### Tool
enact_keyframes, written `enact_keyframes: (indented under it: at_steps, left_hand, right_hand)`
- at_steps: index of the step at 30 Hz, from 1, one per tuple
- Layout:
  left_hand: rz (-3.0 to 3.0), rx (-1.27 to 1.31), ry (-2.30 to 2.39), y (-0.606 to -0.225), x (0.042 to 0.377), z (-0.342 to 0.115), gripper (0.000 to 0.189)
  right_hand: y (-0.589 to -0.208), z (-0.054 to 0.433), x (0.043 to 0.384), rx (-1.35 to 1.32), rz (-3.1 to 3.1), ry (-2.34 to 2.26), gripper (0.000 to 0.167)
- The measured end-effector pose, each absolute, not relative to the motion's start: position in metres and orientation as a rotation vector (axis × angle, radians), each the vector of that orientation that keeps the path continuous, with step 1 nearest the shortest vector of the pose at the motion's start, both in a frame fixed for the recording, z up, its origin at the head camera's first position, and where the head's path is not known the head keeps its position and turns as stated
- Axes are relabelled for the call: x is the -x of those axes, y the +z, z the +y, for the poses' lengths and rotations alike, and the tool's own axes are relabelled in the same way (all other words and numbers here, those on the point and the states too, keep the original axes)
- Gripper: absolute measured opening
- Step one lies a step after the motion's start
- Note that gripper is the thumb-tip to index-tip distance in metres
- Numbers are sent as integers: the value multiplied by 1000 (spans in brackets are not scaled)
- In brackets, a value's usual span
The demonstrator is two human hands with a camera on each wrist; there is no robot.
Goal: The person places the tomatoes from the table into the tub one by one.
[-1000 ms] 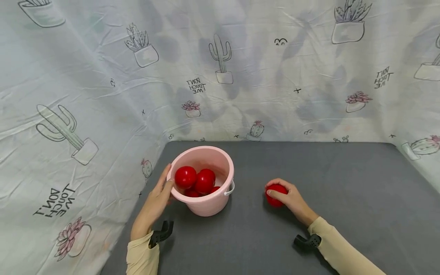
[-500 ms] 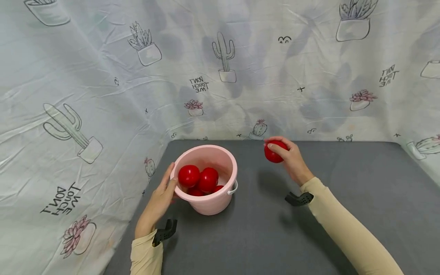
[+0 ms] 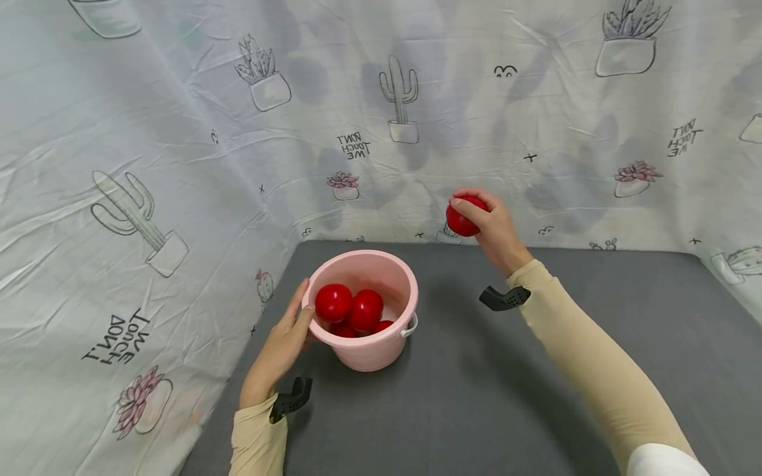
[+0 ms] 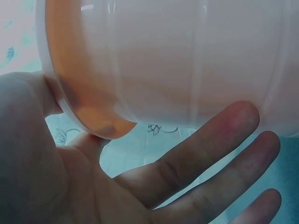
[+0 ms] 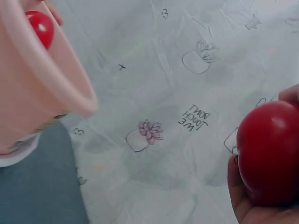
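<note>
A pink bucket stands tilted towards me on the grey table, its white handle hanging at the right. Several glossy red apples lie inside it. My left hand grips the bucket's rim at its left side; in the left wrist view its other fingers stretch along the outer wall. Raised above the table's far part, my right hand holds another red apple, up and to the right of the bucket. The right wrist view shows this apple close up, with fingers around it.
A grey tabletop extends around the bucket. Pale cloth printed with cacti hangs behind it and along the left side. Both wrists carry black camera mounts.
My right hand has lifted the apple off the table and carried it up and away from me, slightly left. The left hand stays on the bucket; the whole view has shifted slightly.
</note>
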State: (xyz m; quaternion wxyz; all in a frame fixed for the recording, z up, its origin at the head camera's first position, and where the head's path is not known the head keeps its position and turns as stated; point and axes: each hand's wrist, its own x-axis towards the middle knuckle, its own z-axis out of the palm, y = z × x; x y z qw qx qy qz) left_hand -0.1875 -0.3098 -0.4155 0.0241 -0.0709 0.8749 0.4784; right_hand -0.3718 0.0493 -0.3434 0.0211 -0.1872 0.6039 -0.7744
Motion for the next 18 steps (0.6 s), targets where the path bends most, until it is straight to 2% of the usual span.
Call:
enact_keyframes:
  at_steps: [6,18]
  left_hand:
    - [2711,218,1480,-417,188,-312,58]
    - [2687,227,1535,-421,188,-313,58]
  right_hand:
    - [-325,34,389,657,1718,-2483,18]
    - [-279,-13,407,773,1725,-2465,24]
